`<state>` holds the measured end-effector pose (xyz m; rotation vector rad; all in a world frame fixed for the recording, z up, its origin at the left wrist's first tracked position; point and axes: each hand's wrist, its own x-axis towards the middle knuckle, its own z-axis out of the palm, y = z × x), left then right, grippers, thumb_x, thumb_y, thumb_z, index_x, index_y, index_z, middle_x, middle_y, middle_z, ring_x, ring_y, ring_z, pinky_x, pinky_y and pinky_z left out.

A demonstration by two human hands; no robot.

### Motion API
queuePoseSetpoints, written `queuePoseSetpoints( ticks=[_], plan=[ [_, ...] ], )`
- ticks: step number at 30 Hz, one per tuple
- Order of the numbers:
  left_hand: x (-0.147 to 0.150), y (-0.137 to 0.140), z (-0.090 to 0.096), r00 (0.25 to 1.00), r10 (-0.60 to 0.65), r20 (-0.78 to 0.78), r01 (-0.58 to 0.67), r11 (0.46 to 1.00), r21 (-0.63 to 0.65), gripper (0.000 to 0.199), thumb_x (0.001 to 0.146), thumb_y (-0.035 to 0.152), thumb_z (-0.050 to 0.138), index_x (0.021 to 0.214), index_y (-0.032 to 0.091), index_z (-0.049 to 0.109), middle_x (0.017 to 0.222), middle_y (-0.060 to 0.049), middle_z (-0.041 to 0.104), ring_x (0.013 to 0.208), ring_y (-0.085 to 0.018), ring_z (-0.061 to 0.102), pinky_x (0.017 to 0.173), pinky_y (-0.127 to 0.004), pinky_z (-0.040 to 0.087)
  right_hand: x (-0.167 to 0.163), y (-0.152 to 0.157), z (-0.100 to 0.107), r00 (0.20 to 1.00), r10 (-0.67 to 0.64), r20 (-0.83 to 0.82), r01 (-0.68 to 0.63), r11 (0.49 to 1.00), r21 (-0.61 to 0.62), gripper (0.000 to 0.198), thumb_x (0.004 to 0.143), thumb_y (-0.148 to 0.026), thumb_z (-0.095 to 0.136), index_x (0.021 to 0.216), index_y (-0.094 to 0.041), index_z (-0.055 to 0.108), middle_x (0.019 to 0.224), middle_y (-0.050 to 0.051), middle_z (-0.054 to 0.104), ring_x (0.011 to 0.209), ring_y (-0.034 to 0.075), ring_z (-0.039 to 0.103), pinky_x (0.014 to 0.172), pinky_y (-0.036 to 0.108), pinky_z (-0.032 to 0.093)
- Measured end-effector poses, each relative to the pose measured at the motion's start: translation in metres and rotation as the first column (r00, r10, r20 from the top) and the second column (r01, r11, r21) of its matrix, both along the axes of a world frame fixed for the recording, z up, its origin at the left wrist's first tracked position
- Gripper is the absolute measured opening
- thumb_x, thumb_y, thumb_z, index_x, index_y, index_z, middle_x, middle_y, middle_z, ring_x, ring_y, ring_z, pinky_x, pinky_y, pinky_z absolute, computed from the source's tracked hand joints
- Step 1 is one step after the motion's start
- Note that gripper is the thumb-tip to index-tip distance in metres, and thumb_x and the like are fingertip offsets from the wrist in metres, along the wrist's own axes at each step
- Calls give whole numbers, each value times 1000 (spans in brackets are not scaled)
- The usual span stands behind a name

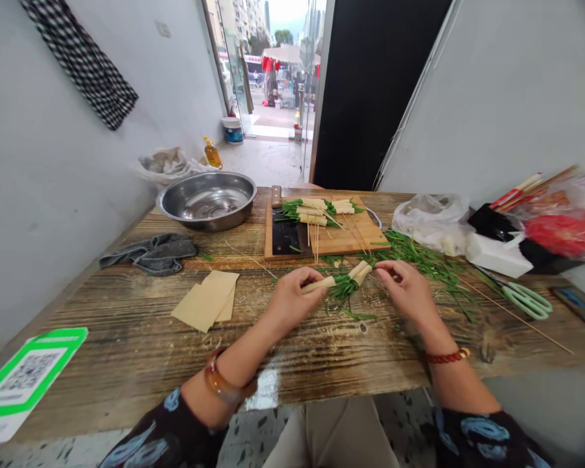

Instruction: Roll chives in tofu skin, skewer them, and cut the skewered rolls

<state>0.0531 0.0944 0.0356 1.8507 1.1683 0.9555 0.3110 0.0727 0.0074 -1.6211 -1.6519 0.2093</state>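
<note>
My left hand (295, 296) is closed on a pale beige roll (319, 285), a tofu-skin roll with green chives sticking out of its end. Two more such rolls (361, 272) lie against those chives, just to the right. Beside their right end, my right hand (404, 287) has thumb and forefinger drawn together near a bit of green; what they grip is too small to make out. Flat beige tofu-skin sheets (207, 300) rest on the table left of my left hand. Finished-looking skewered rolls (314, 211) sit on the wooden cutting board (341, 244).
A cleaver (285, 234) lies on the board's left side. Loose chives (419, 257) spread to the right, near green-handled scissors (524, 299) and a long thin stick (531, 322). A steel basin (207, 200) and a grey cloth (151, 253) are on the left; plastic bags (431, 221) stand back right.
</note>
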Motion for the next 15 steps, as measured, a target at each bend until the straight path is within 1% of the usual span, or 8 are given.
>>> queuePoseSetpoints(
  ticks=[2,3,6,10,13,15],
  plan=[
    [0,0,-2,1000,7,5,-7,1000,25,6,70,13,62,73,17,64,72,2,64,67,-12,56,64,-22,42,8,-3,-10,991,12,133,-2,997,-75,27,86,-40,51,92,-19,68,90,7,68,76,19,61,69,32,46],
    [0,0,-3,1000,13,11,-13,999,36,5,69,14,62,73,17,64,71,2,64,67,-12,55,64,-22,42,9,-5,-14,985,14,175,4,995,-102,28,86,-40,51,91,-19,68,88,7,68,75,19,60,69,32,46],
    [-1,2,-8,999,22,46,-24,999,47,4,69,15,61,72,16,63,70,2,63,67,-12,55,62,-22,41,10,-6,-23,976,50,214,-19,989,-145,28,87,-38,50,90,-19,70,86,7,69,78,20,61,72,33,46],
    [-1,4,-11,995,21,95,-25,999,40,5,69,16,61,73,15,63,70,2,62,66,-11,54,61,-21,41,8,-16,-24,983,101,156,-77,986,-151,29,88,-34,48,93,-18,71,91,8,72,86,22,64,80,38,47],
    [-1,4,-10,993,34,112,-40,998,47,4,68,15,62,72,15,63,68,2,61,64,-10,52,61,-21,40,4,-39,-19,988,141,61,-130,980,-149,29,89,-35,48,92,-18,71,92,8,72,85,22,65,79,38,49],
    [-1,4,-10,992,43,121,-48,998,44,4,67,14,63,71,14,63,67,3,60,63,-10,51,60,-21,39,-2,-59,-14,989,150,7,-148,982,-117,27,89,-36,50,92,-18,70,93,7,72,87,21,65,79,36,50]
  ],
)
